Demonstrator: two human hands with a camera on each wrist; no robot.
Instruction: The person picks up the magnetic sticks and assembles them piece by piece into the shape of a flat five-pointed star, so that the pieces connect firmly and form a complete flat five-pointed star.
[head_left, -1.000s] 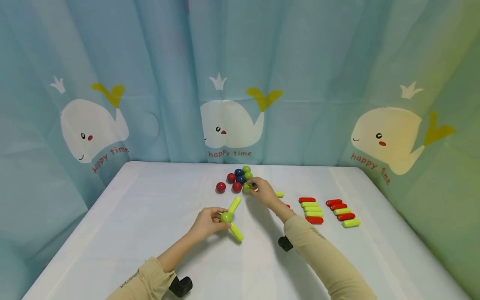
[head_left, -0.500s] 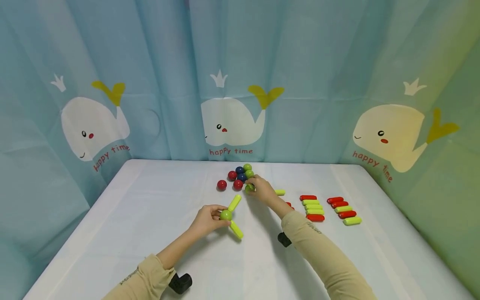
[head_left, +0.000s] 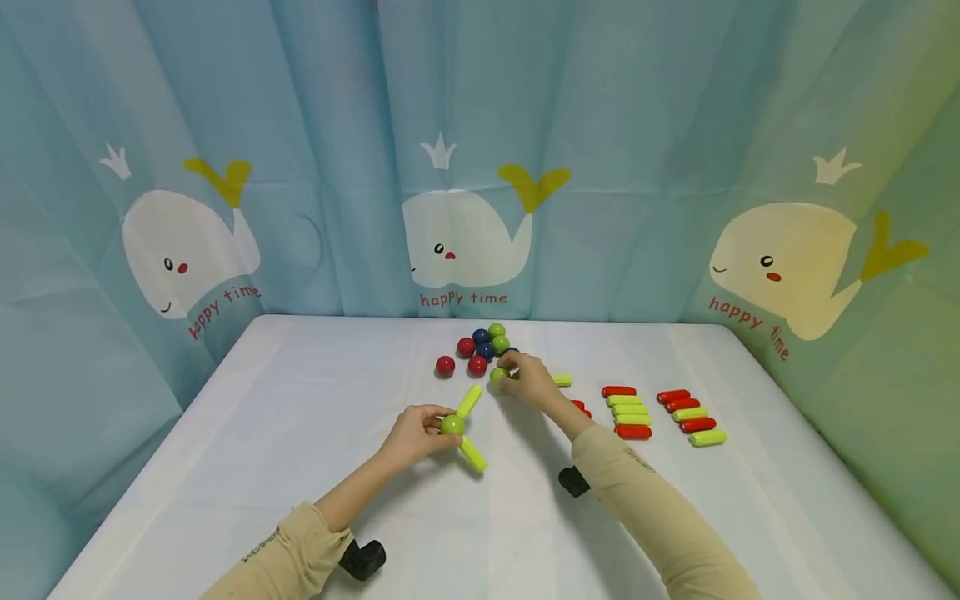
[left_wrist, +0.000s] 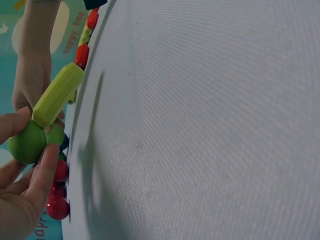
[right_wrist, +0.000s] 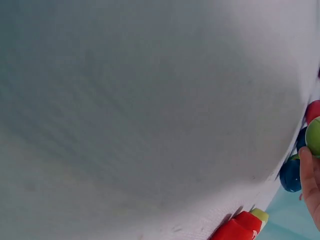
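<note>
My left hand [head_left: 416, 435] holds a green ball [head_left: 452, 425] between thumb and fingers, above the table. Two yellow-green sticks, an upper stick [head_left: 469, 401] and a lower stick [head_left: 474, 455], spread from that ball in a V. Close up in the left wrist view, one stick [left_wrist: 57, 95] meets the held ball [left_wrist: 27, 142]. At the front of the ball cluster, my right hand [head_left: 531, 382] pinches another green ball [head_left: 498, 377]. That ball [right_wrist: 314, 135] shows only at the edge of the right wrist view.
Behind the right hand's ball sit red balls [head_left: 477, 365], blue balls [head_left: 484, 351] and green balls [head_left: 500, 344]. To the right lie a row of red and yellow-green sticks [head_left: 628, 410] and another such row [head_left: 692, 415]. The right arm partly hides more sticks [head_left: 579, 406].
The right hand has gripped the green ball and drawn it slightly toward me, away from the cluster. My left hand keeps its hold, nearly still. The head view has tilted slightly.
</note>
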